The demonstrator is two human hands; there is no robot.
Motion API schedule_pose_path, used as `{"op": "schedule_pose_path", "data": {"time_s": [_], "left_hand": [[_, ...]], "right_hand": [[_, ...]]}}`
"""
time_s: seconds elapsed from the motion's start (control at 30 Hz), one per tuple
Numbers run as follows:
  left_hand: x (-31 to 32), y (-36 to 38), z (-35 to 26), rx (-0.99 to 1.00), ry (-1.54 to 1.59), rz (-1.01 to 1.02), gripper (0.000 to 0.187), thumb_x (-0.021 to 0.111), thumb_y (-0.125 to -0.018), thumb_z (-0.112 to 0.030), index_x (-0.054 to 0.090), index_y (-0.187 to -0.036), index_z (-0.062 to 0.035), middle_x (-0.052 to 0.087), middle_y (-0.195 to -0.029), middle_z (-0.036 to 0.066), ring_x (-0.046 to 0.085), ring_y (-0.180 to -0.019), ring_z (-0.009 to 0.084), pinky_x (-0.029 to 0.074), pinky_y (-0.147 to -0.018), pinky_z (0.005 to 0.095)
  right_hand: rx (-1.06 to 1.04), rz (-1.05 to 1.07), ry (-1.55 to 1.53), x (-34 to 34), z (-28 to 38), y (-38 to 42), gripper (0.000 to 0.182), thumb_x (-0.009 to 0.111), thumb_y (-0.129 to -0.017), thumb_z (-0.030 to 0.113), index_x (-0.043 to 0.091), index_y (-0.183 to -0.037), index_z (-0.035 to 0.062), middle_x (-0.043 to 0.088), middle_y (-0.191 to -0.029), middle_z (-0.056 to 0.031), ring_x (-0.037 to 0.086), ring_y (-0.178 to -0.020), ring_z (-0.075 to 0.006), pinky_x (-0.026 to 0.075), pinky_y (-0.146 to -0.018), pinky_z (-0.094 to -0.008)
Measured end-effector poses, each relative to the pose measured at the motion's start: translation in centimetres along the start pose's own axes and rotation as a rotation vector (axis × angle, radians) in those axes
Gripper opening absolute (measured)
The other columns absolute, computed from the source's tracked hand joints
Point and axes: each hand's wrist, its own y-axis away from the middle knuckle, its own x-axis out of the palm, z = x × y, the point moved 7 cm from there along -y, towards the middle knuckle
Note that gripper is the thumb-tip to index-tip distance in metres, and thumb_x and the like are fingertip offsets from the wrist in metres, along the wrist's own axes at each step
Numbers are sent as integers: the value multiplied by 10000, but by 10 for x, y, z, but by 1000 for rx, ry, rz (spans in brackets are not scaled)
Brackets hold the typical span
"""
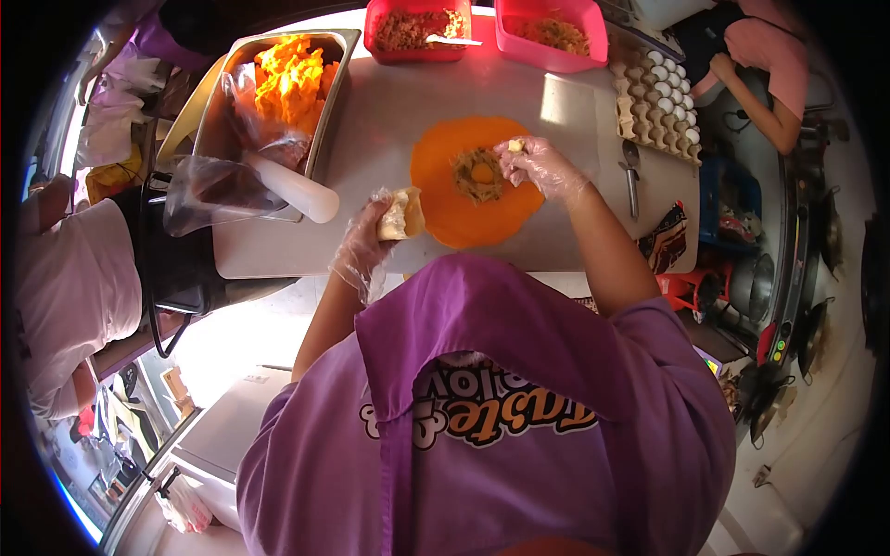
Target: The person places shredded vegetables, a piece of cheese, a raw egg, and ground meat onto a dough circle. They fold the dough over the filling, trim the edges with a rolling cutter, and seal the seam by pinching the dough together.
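A flat round of orange dough (436,206) lies on the grey table, with a ring of shredded brownish filling (475,192) near its middle. Inside that ring sits an egg yolk (482,172). My gloved right hand (547,171) is over the dough's right side, its fingers pinching a small pale-yellow piece of cheese (516,145). Left of the dough, my gloved left hand (366,236) is wrapped round a block of cheese (400,215) in a whitish wrapper. Clear plastic gloves cover both hands.
At the back left, a metal pan (336,88) holds orange dough and plastic; a white roller (295,188) leans out of it. Two pink tubs (547,59) of filling stand at the back. Egg trays (640,116) and a metal utensil (632,181) lie right. Other people stand at both sides.
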Motion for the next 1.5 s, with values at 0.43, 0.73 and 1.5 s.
{"op": "schedule_pose_path", "data": {"time_s": [0.43, 0.73, 1.5], "left_hand": [[3, 2, -6, -48, -31, -94, 399, 600, -865, -240, 466, -1194, -58, 581, -1067, 88, 605, -937, 218, 537, -791, 382], [11, 6, 1, -55, 69, -113, 391, 601, -878, -273, 488, -1169, -37, 589, -1061, 101, 615, -928, 224, 548, -782, 383], [50, -3, 7, -172, 303, 448, 479, 558, -904, -384, 431, -1282, -119, 539, -1196, 96, 552, -1091, 264, 488, -919, 478]], "right_hand": [[52, -120, 144, 22, -10, -5, 122, 600, -878, 112, 585, -798, 21, 524, -661, 5, 491, -560, -65, 398, -510, -219], [-150, -221, 719, 18, -7, -5, 169, 698, -777, 138, 591, -762, 8, 606, -709, -134, 592, -656, -231, 461, -628, -356], [-117, -2, 94, 65, 34, 20, 347, 634, -847, 79, 559, -1173, -12, 622, -978, -89, 560, -744, -99, 487, -654, -244]]}}
